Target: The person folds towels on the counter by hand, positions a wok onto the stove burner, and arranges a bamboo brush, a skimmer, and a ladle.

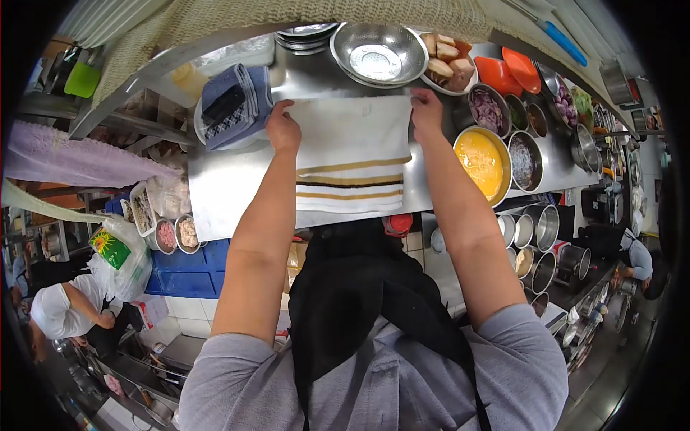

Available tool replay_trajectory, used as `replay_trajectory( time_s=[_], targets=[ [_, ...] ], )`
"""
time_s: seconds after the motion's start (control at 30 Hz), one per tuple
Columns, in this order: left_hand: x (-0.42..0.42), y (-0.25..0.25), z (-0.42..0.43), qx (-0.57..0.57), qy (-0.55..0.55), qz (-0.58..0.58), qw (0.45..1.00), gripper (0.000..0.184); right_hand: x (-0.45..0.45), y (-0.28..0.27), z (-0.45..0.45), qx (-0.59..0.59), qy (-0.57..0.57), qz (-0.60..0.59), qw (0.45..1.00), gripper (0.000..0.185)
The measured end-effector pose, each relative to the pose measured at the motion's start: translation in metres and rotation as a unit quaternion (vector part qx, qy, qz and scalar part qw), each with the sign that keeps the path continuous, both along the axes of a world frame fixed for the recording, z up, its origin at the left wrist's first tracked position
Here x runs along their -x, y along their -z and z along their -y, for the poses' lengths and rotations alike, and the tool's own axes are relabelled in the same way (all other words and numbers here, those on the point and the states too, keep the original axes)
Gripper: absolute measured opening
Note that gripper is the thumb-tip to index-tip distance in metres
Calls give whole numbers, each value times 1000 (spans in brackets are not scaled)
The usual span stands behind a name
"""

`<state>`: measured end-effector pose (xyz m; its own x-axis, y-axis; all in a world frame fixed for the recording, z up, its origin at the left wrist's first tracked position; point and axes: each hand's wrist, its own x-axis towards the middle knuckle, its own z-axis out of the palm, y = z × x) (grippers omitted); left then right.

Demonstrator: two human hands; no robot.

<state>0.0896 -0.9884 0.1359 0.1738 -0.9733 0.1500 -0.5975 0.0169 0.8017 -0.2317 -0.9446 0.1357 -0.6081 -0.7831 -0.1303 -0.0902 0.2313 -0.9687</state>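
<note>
A white cloth (352,136) with gold and black stripes lies spread on the steel table (215,187) in front of me. My left hand (283,128) pinches its far left corner, fingers closed. At the far right corner, my right hand (427,113) has its fingers closed on the cloth's edge. Left of my left hand is a folded blue towel (255,90) with a dark object on top. Just right of my right hand stand a bowl of chopped purple onion (489,113) and a bowl of yellow liquid (480,164).
A steel colander (379,57) stands beyond the cloth, beside a bowl of brown and pale chunks (449,65). A shelf edge (215,54) crosses above the far side. A blue crate (188,269) is at lower left. People work at both sides.
</note>
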Motion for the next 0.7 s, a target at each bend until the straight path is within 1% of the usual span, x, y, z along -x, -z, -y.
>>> replay_trajectory(
  time_s=[0.03, 0.07, 0.1, 0.13, 0.2, 0.27, 0.33, 0.37, 0.4, 0.47, 0.5, 0.57, 0.6, 0.7],
  targets=[
    [2, -2, 1, -15, 4, 1, 1000, 30, 0, -3, 1, 2, -12, -52, 999, 25],
    [2, -1, 3, -30, 7, 2, 1000, 30, 0, -7, -3, -1, -12, -51, 999, 25],
    [-3, 7, 3, -27, 37, 46, 998, 37, -1, -11, -8, -37, -44, -164, 985, 27],
    [-8, 10, 1, -27, 35, 46, 998, 37, -5, -16, -14, -70, -75, -275, 956, 29],
    [-22, 10, -9, -35, 108, 84, 990, 46, -16, 3, -43, -16, -109, -358, 927, 31],
    [-40, 3, -33, 8, 157, 100, 983, 53, -40, -12, -97, 6, -186, -407, 894, 27],
    [-60, 3, -70, 74, 181, 167, 966, 45, -66, -23, -155, -40, -296, -377, 877, 22],
    [-68, -7, -95, 41, 199, 203, 958, 37, -74, -24, -176, -54, -347, -365, 862, 19],
    [-75, -18, -117, 8, 216, 238, 947, 30, -76, -22, -188, -51, -346, -364, 863, 19],
    [-90, -9, -149, -55, 256, 230, 937, 18, -69, -17, -206, -25, -395, -356, 846, 17],
    [-94, -4, -165, -57, 254, 231, 938, 18, -64, -20, -208, -24, -398, -355, 846, 17],
    [-94, 2, -187, -46, 238, 240, 940, 18, -53, -28, -206, -67, -405, -391, 824, 19],
    [-88, -1, -195, -43, 234, 236, 942, 17, -47, -28, -206, -64, -403, -394, 824, 19],
    [-72, -14, -212, -39, 224, 237, 945, 15, -34, -27, -210, -128, -425, -416, 794, 22]
  ],
)
